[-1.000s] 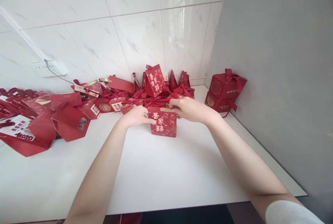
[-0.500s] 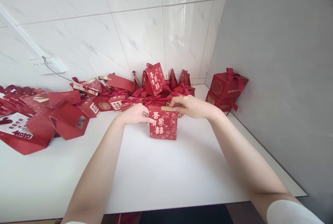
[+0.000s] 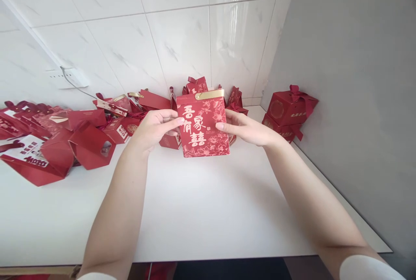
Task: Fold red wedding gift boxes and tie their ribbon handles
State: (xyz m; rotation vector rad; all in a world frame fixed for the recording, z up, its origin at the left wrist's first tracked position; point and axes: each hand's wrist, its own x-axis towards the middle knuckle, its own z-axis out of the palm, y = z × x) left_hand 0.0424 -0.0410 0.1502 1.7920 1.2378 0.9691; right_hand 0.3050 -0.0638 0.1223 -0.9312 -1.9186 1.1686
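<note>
A red gift box point(image 3: 208, 139) with pale characters and flower prints is held up between my two hands, its printed front towards me. A gold strap point(image 3: 209, 94) lies across its top edge. My left hand point(image 3: 157, 128) grips the left side, thumb on the front. On the right side, my right hand point(image 3: 247, 127) holds it the same way, with the fingers behind. The box hides part of the red boxes at the wall.
Two stacked red boxes with ribbons point(image 3: 289, 109) stand by the grey panel point(image 3: 351, 98). To the left are several red boxes, among them an opened one point(image 3: 92, 145). A cable point(image 3: 74, 85) runs from a wall socket point(image 3: 69, 78) above the white table point(image 3: 195, 210).
The gift box has come up off the table and tilted to show more of its front. My right hand has moved from the gold strap down to the box's right side.
</note>
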